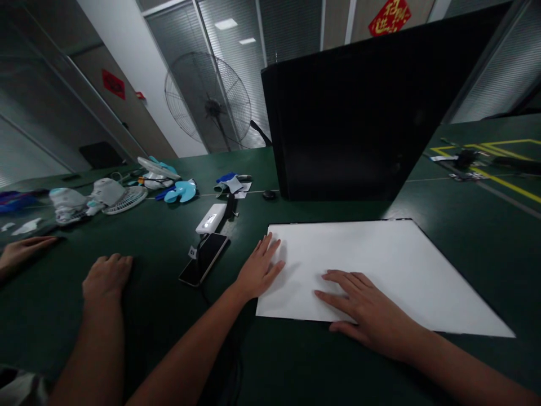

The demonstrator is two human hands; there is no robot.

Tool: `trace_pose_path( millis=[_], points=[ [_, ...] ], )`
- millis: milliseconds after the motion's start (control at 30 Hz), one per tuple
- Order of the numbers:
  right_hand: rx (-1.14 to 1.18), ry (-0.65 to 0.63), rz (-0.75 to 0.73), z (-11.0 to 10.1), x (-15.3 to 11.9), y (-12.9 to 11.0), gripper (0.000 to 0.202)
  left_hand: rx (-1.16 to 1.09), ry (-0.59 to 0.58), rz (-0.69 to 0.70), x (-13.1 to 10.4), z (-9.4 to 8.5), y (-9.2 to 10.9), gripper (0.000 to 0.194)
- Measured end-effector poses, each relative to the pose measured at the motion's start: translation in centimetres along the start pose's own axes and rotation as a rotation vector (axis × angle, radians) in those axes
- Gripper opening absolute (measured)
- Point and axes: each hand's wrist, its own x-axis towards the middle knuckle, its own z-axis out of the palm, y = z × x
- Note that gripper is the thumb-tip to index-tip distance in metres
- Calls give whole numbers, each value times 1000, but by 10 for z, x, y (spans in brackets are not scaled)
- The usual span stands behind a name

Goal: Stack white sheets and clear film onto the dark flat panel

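A large white sheet (372, 254) with thin dark edges lies flat on the green table. My left hand (260, 268) rests at the sheet's left edge, fingers stretched out and a little apart, partly over the white surface. Lower and to the right, my right hand (363, 310) lies across the sheet's near edge with its fingers spread. Neither hand grips anything. Just left of my left hand is a dark smartphone (205, 259) with a cable and a small tag on it. A white power bank (211, 219) lies beyond the phone.
A big black panel, like a monitor (359, 118), stands behind the sheet. Another person's closed hand (107, 276) rests on the green table (156, 316) at left. White fans (127, 200) and blue items lie at back left. Yellow tape (507, 183) marks the right side.
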Motion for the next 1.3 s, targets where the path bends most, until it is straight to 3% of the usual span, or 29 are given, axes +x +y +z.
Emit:
trace_pose_path(
  millis=[133, 233, 367, 567, 700, 767, 900, 1200, 1300],
  points=[
    [-2, -41, -7, 1, 0, -1, 66, -7, 5, -11, -1, -1, 0, 64],
    [-45, 0, -21, 2, -1, -3, 67, 36, -11, 7, -1, -1, 2, 65],
    [-177, 164, -102, 9, -2, -5, 55, 101, -30, 14, -1, 1, 5, 71],
    [-298, 523, -420, 11, -4, -15, 24, 103, -21, -10, 2, 3, 4, 73],
    [-280, 565, -570, 3, -5, -22, 21, -89, 12, -49, 5, -8, -12, 54],
    [-276, 570, -601, -1, -7, -21, 22, -120, 15, -54, 8, -16, -21, 56],
    [-356, 597, -620, -9, -12, -16, 22, -126, -6, -16, 11, -26, -27, 67],
    [-439, 727, -592, -32, -23, -7, 21, -82, 1, 223, 10, -34, -29, 70],
    [-448, 772, -543, -35, -24, -4, 24, -67, 45, 235, 12, -29, -34, 62]
  ],
)
